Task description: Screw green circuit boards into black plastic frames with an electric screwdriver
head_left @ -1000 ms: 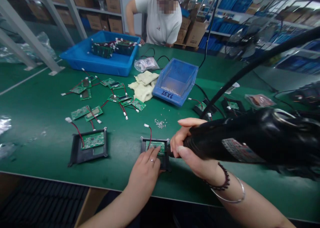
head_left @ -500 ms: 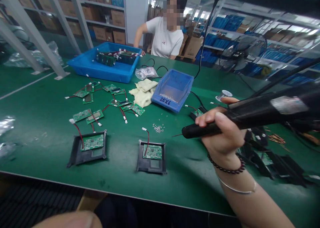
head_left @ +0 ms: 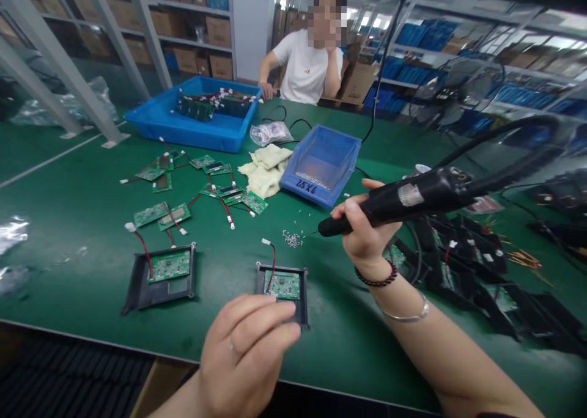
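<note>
Electric screwdriver (head_left: pixel 403 201): glossy black plastic body. Frame (head_left: pixel 283 294): matt black plastic, green circuit board (head_left: pixel 283 284) inside (semi-gloss). Table mat (head_left: pixel 82 222): matt green, smooth. Bin (head_left: pixel 321 155): blue plastic. Rag (head_left: pixel 266 164): rough cream cloth

Loose screws (head_left: pixel 292 239) just behind the framed board (head_left: pixel 282 286), parts bin (head_left: pixel 320 164) farther back, second frame (head_left: pixel 159 274) to its left.

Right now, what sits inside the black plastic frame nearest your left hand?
A green circuit board with a red wire sits in the black plastic frame. The left hand covers the frame's near edge.
</note>
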### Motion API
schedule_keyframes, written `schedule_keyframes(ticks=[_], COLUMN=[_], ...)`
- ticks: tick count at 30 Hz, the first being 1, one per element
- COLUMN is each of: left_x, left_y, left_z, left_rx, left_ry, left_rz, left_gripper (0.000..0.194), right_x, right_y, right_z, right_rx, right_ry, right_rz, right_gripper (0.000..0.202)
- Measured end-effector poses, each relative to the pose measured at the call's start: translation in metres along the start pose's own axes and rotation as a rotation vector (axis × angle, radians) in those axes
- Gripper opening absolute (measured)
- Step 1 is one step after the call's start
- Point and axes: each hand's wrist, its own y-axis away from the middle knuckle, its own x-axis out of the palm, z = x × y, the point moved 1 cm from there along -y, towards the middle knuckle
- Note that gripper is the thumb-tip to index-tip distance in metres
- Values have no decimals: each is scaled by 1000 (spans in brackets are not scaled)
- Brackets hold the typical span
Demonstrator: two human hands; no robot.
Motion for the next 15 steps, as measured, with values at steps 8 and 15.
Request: schedule_keyframes(ticks=[8, 15], left_x=[33, 45], left_y=[-2, -13], left_z=[24, 26], left_rx=[-134, -205], left_ry=[-2, -13], left_rz=[-103, -51], left_gripper=[23, 15], right_x=[4, -2], right_y=[8, 13], right_z=[7, 83], right_rx=[44, 155], right_ry=[-81, -349], right_rz=[33, 32], right_gripper=[32, 29])
